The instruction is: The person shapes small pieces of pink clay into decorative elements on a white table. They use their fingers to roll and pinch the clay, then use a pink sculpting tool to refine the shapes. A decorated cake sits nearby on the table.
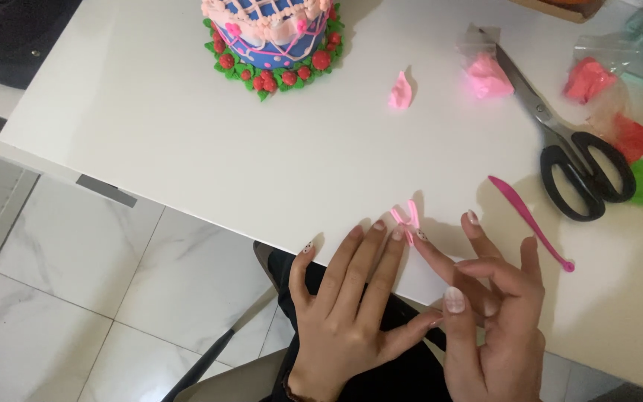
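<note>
Between my left hand [344,313] and right hand [496,320] I see a pale pink clay bow [406,219]. Right of my right hand: a magenta sculpting tool [530,221] and black-handled scissors [571,152]. Beyond my left hand: a blue cake model [273,37] with pink lattice, red berries and green leaves. The table [187,141] is white.

Cake [273,37] top cut off by frame edge. Pink bow piece [407,218] too small for detail; lower part behind fingertips [398,233].
</note>
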